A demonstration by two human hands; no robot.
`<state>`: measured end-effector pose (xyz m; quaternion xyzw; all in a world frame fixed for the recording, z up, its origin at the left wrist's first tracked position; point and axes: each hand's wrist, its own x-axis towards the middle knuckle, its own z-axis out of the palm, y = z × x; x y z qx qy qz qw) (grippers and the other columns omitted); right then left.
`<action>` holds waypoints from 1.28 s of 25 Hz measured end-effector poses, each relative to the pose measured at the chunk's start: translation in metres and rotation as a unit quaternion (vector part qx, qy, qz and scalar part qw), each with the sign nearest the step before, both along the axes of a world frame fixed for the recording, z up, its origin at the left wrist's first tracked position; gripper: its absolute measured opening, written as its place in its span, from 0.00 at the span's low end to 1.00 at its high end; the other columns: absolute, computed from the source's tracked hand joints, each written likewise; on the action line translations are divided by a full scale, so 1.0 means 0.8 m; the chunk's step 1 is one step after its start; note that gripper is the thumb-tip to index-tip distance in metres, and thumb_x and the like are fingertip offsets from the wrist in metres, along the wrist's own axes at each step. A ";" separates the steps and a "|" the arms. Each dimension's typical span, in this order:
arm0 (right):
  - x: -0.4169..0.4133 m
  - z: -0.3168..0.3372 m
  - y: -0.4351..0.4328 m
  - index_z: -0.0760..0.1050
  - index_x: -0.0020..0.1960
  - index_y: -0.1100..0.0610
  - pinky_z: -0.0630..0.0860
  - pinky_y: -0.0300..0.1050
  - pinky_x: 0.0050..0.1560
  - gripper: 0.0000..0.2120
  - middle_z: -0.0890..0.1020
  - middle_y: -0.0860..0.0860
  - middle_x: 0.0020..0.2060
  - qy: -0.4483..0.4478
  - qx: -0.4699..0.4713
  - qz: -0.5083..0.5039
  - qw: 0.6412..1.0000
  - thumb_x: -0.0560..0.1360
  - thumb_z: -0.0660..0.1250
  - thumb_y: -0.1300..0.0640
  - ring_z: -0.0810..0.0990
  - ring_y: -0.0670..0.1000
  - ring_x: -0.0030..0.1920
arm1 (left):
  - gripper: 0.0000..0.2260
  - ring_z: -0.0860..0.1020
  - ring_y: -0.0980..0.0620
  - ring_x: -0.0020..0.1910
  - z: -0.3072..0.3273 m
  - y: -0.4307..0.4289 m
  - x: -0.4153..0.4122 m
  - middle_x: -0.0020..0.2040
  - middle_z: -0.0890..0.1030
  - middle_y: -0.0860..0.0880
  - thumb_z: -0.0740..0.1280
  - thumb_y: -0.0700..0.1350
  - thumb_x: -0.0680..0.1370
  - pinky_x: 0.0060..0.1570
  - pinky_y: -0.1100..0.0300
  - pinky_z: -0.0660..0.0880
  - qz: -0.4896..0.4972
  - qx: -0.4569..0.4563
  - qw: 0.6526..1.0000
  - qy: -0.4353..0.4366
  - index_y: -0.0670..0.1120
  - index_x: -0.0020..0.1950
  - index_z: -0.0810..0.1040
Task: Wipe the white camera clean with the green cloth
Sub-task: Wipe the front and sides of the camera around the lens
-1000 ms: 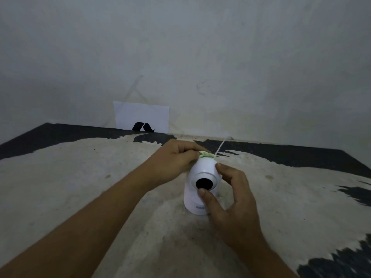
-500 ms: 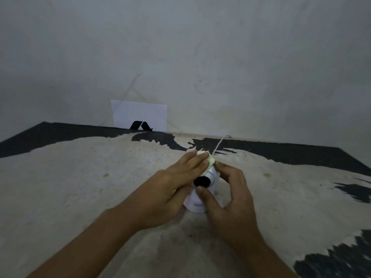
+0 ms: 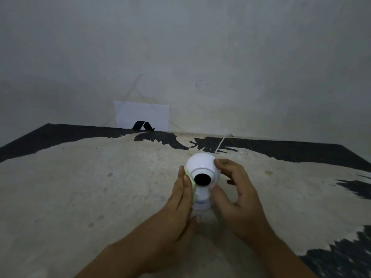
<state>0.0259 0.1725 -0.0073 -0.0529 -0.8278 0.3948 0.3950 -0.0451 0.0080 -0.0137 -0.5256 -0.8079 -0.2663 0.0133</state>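
Note:
The white camera (image 3: 200, 163), a round head with a black lens on a small base, stands upright on the worn table (image 3: 90, 187). My left hand (image 3: 178, 199) presses the green cloth (image 3: 191, 183) flat against the camera's left side; only a thin strip of cloth shows between fingers and camera. My right hand (image 3: 234, 189) holds the camera from the right, with fingertips on the head and the thumb on the body under the lens.
A white cable (image 3: 221, 142) runs from behind the camera to the wall. A white card with a black logo (image 3: 141, 115) leans against the wall at the back. Black patches mark the table's far edge and right corner.
My left hand has slid the cloth from the top of the camera head down to its left side. The right hand has kept its hold on the right.

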 end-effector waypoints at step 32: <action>0.000 0.007 0.001 0.73 0.61 0.47 0.74 0.38 0.59 0.16 0.79 0.44 0.58 -0.016 -0.046 -0.023 0.999 0.74 0.60 0.48 0.75 0.40 0.58 | 0.28 0.56 0.75 0.67 0.062 0.029 -0.022 0.69 0.62 0.69 0.38 0.68 0.73 0.63 0.80 0.54 -0.061 0.162 0.964 -0.202 0.63 0.69 0.59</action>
